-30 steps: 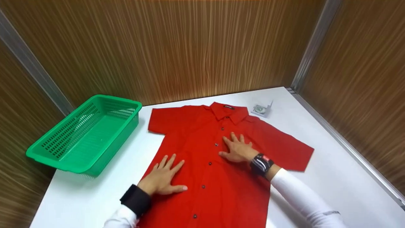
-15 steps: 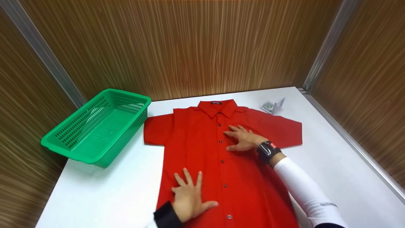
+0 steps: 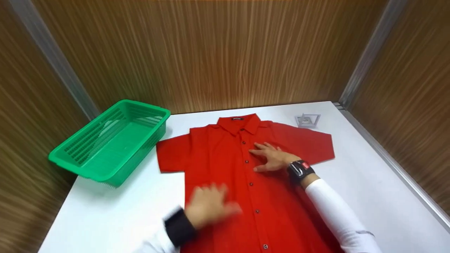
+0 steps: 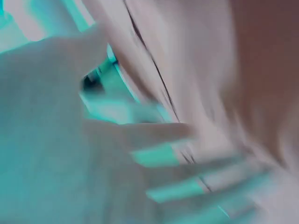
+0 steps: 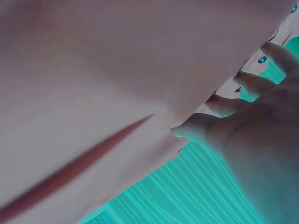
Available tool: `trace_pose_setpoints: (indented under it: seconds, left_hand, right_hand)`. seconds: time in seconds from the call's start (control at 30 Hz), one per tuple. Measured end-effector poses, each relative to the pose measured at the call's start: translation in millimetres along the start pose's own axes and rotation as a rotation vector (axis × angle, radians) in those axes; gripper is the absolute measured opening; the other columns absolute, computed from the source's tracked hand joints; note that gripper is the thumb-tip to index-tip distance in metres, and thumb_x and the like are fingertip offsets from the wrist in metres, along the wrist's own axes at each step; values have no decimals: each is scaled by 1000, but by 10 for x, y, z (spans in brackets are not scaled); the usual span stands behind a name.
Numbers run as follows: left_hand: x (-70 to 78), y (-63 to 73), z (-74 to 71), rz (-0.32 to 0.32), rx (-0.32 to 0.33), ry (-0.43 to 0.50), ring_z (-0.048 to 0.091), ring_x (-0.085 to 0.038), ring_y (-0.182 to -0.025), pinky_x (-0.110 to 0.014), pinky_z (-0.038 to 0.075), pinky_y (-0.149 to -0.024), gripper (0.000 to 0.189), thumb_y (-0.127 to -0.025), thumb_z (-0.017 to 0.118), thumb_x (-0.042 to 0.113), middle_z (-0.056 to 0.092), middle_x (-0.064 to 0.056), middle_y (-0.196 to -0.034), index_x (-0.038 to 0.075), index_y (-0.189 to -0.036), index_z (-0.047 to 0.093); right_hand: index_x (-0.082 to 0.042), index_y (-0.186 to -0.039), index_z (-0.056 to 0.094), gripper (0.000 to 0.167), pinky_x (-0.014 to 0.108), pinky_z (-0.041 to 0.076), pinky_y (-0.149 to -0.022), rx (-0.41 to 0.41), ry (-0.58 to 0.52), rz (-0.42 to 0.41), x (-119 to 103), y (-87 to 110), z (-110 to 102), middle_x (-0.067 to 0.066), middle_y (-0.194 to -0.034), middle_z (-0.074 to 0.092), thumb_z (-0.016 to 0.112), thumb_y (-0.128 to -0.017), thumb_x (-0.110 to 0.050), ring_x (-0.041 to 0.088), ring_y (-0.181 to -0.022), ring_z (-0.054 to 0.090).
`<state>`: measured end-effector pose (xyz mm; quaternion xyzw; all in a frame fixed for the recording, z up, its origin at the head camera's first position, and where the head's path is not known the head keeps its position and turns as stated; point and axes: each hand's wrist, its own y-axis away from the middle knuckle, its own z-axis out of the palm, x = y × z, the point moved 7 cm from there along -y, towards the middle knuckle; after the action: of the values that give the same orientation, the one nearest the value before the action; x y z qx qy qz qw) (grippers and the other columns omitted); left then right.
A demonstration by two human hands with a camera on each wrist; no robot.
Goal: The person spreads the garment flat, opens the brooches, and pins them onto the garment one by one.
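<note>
Walls: brown wood-grain panels at the back and both sides, with grey trim in the two back corners.
Bench: white and smooth, its far edge along the back panel; a metal rail follows the right edge.
Shirt: red, short-sleeved, spread front up on the middle of the bench. Its long axis runs from back to front, slanting a little, the near end further right; the collar points to the back wall, the lower end runs out of the frame, and the sleeves reach out to either side.
Basket: green, slotted plastic, upright at the back left of the bench, close by the left sleeve; whether they touch cannot be told.
Right arm: in white, it crosses the shirt's right edge and hides part of it.
Left hand: blurred, over the lower left front, fingers apart and gripping nothing; contact with the cloth is unclear.
Right hand: fingers spread, fingertips on the right chest by the button row, gripping nothing.
Wristbands: black, one on each wrist.
Case: small, clear, at the back right, just beyond the right sleeve.
Buttons: dark, in one line down the front.
</note>
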<state>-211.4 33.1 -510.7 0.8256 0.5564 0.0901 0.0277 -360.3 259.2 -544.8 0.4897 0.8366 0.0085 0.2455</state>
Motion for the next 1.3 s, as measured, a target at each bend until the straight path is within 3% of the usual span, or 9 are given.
trace_pose_setpoints:
  seconds: [0.07,0.17,0.27,0.37,0.8,0.97,1.1,1.2,1.3]
  left_hand:
    - [-457,-241,-114,26,96,159,57,-45,-125,-66,45,-101,76,-92,61,65,61,-22,-139,10,-144,57]
    - [-1213,-497,-169,-23,194,157,41,-56,-141,-74,34,-111,74,-96,62,55,47,-28,-153,6,-150,51]
    - [-1837,-546,-94,-164,167,61,25,-58,-150,-74,21,-120,80,-99,57,56,32,-32,-163,3,-156,41]
    - [-2153,-535,-7,-257,123,15,19,-56,-154,-71,14,-125,86,-99,54,59,23,-33,-166,0,-159,35]
    - [-2507,-691,-87,-379,138,84,18,-62,-151,-73,15,-123,86,-102,50,58,21,-41,-162,-5,-156,33]
    - [-2133,-714,25,-265,76,245,9,-62,-153,-82,11,-116,86,-101,49,62,16,-33,-168,4,-162,27]
    - [-1782,-819,85,-216,-40,294,2,-60,-155,-84,11,-115,93,-98,47,69,8,-27,-172,12,-166,19]
    - [-1725,-849,95,-272,-96,253,0,-60,-156,-83,12,-116,94,-96,46,72,4,-25,-173,18,-167,15]
    - [-1672,-941,65,-292,-123,219,-1,-59,-156,-82,12,-117,94,-95,46,72,1,-24,-174,22,-167,14]
  right_hand:
    - [-28,-161,38,78,75,5,-123,4,-4,-3,-42,-28,2,6,-175,15,70,-93,-53,43,-162,4]
    - [-28,-161,37,79,75,4,-123,4,-5,-6,-81,-55,32,6,-176,15,69,-94,-54,43,-162,3]
    - [-27,-162,35,80,76,4,-123,-6,-3,-10,-102,-47,90,7,-176,14,68,-94,-54,44,-162,4]
    - [-27,-162,34,80,75,4,-123,-19,-4,-2,-113,-25,135,7,-176,13,68,-95,-54,44,-162,4]
    - [-31,-161,37,78,74,6,-124,-24,6,-28,-310,-220,201,4,-176,14,70,-93,-53,43,-162,4]
    - [-22,-157,46,71,67,29,-122,-4,27,-101,-474,-346,143,11,-166,37,71,-95,-46,41,-154,31]
    - [-6,-140,61,48,55,51,-101,196,-29,-123,-492,-462,-123,20,-132,62,71,-98,-27,36,-120,58]
    - [-5,-145,56,52,60,47,-108,295,-23,-48,-416,-571,-240,23,-143,56,68,-100,-28,41,-132,52]
    - [-17,-163,33,72,72,24,-122,246,27,101,-228,-601,-230,19,-170,25,62,-102,-42,48,-157,21]
